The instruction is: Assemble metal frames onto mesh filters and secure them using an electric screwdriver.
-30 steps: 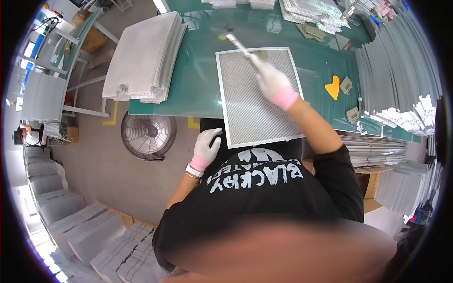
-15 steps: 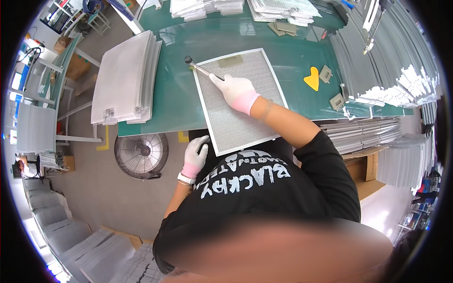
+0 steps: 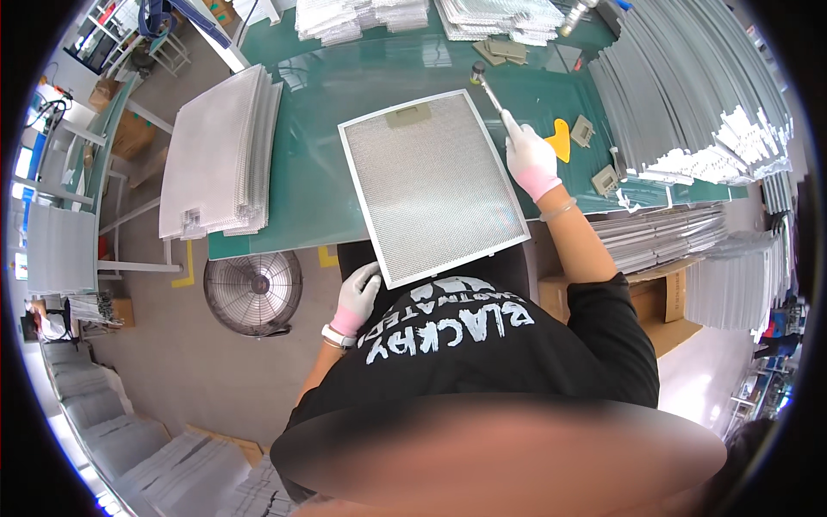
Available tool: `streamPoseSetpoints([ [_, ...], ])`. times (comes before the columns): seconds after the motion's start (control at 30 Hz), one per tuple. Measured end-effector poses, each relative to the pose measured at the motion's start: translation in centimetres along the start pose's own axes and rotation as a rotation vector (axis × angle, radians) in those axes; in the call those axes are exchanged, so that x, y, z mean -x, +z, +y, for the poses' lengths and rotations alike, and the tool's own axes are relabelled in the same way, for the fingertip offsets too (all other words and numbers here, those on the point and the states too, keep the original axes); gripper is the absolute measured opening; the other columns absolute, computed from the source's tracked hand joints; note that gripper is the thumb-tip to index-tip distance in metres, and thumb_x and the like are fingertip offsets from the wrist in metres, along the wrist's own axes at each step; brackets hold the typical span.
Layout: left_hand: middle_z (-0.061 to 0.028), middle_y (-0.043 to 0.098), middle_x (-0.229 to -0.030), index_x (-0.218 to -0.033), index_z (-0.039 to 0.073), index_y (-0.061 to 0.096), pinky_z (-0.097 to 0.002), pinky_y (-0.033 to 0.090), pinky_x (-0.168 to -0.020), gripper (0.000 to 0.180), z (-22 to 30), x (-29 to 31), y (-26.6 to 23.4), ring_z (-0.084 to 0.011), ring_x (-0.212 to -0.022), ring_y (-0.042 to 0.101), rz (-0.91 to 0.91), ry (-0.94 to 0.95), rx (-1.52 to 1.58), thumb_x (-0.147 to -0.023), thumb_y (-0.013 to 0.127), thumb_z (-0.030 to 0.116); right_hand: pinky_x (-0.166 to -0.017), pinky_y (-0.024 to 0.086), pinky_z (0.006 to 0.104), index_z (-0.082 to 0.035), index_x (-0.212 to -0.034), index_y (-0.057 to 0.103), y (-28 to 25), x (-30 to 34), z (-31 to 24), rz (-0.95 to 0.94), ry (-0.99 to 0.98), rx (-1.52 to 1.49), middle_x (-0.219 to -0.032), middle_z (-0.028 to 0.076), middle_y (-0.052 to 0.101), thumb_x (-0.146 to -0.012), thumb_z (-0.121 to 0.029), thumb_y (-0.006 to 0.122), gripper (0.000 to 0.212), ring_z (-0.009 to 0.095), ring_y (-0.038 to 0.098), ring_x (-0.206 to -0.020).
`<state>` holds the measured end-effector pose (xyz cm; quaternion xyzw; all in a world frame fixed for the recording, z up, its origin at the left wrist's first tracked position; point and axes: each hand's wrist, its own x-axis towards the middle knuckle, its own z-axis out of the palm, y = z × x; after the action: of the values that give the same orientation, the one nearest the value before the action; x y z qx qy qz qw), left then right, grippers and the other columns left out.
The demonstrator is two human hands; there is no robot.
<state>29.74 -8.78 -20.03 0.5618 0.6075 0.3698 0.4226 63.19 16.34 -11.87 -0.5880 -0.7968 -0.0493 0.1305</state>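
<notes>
My right hand (image 3: 531, 159), in a white glove with a pink cuff, is closed around the handle of a small hammer (image 3: 492, 93). Its dark head points away, above the green table to the right of a framed metal mesh filter panel (image 3: 435, 185). The panel lies slightly turned, its near edge jutting past the table front toward my body; a beige latch plate (image 3: 408, 116) sits at its far edge. Beside the panel's near left corner is my left hand (image 3: 357, 297), gloved alike, fingers half bent and thumb apart, nothing visible in it. A yellow scraper-like piece (image 3: 560, 140) lies just past my right hand.
Stacked mesh sheets (image 3: 215, 146) stand on the green table (image 3: 310, 112) at left, with more piles along its far edge. Several beige latch plates (image 3: 582, 131) lie about. Grey frames (image 3: 689, 95) crowd the right side. A floor fan (image 3: 253, 293) and an open carton (image 3: 663, 319) are below.
My right hand has carried the hammer from above the panel to the right, clear of it. The left hand stays by the near left corner; the view has shifted slightly.
</notes>
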Motion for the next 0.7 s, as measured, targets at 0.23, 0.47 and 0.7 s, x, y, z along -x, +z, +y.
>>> streamPoseSetpoints([
  [0.23, -0.0129, 0.067, -0.112, -0.123, -0.006, 0.059, -0.0306, 0.046, -0.095, 0.032, 0.6, 0.2, 0.2, -0.0179, -0.106, 0.062, 0.014, -0.127, 0.336, -0.096, 0.050, 0.007, -0.066, 0.051, 0.0443, -0.016, -0.145, 0.042, 0.0, -0.2, -0.2, -0.030, 0.027, -0.156, -0.090, 0.015, 0.059, -0.091, -0.012, 0.052, 0.055, 0.035, 0.063, -0.076],
  [0.47, -0.0132, 0.068, -0.101, -0.129, -0.007, 0.052, -0.0254, 0.050, -0.075, 0.039, 2.0, 0.2, -0.2, -0.0125, -0.077, 0.062, -0.269, -0.227, 0.750, -0.102, 0.045, 0.019, -0.069, 0.051, 0.0442, -0.018, -0.144, 0.043, -1.3, 0.1, -0.3, -0.048, -0.030, -0.111, -0.091, 0.014, 0.060, -0.092, -0.013, 0.051, 0.052, 0.035, 0.063, -0.080],
  [0.7, -0.0181, 0.054, -0.130, -0.137, -0.004, 0.042, -0.0366, 0.047, -0.102, 0.044, 5.0, -1.9, 2.3, -0.0223, -0.114, 0.057, -0.225, -0.223, 1.273, -0.099, 0.055, 0.014, -0.067, 0.050, 0.0401, -0.014, -0.140, 0.050, -5.9, 3.9, 0.7, 0.284, -0.025, -0.352, -0.085, 0.013, 0.058, -0.088, -0.006, 0.058, 0.054, 0.032, 0.061, -0.076],
])
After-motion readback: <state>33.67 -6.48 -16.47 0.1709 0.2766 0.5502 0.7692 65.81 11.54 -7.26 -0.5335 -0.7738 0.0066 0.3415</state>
